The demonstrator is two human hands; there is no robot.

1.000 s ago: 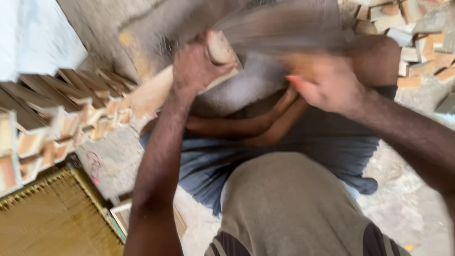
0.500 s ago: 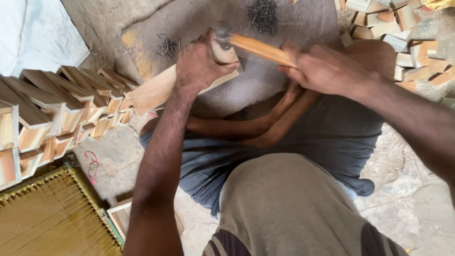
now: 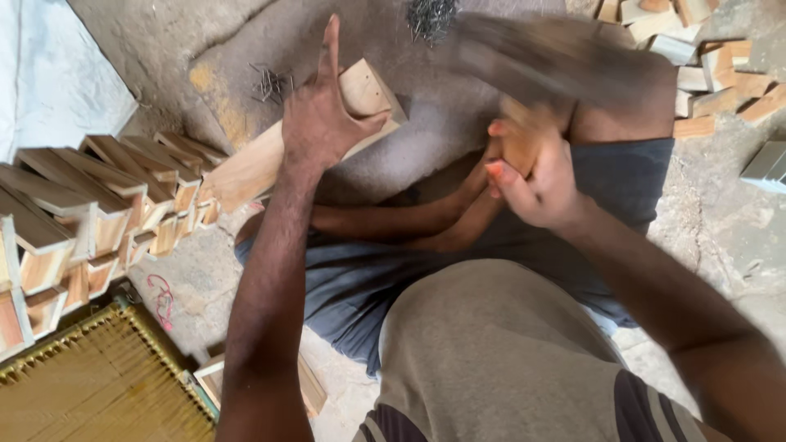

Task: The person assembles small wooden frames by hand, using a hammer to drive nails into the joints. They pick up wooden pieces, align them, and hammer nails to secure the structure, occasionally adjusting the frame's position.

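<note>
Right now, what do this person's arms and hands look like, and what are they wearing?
Both arms are bare to above the elbow, no sleeves, gloves, watch or rings visible. The left hand has its fingers spread; the right hand shows orange-tinted fingernails. The person wears a grey shirt with dark stripes.

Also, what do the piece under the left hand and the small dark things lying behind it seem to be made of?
The frame piece under the left hand looks like bare, unfinished wood: pale tan, matt, with visible grain and sawn edges. The small dark things look like thin metal nails in a loose grey heap, though they are too small to be sure.
</note>
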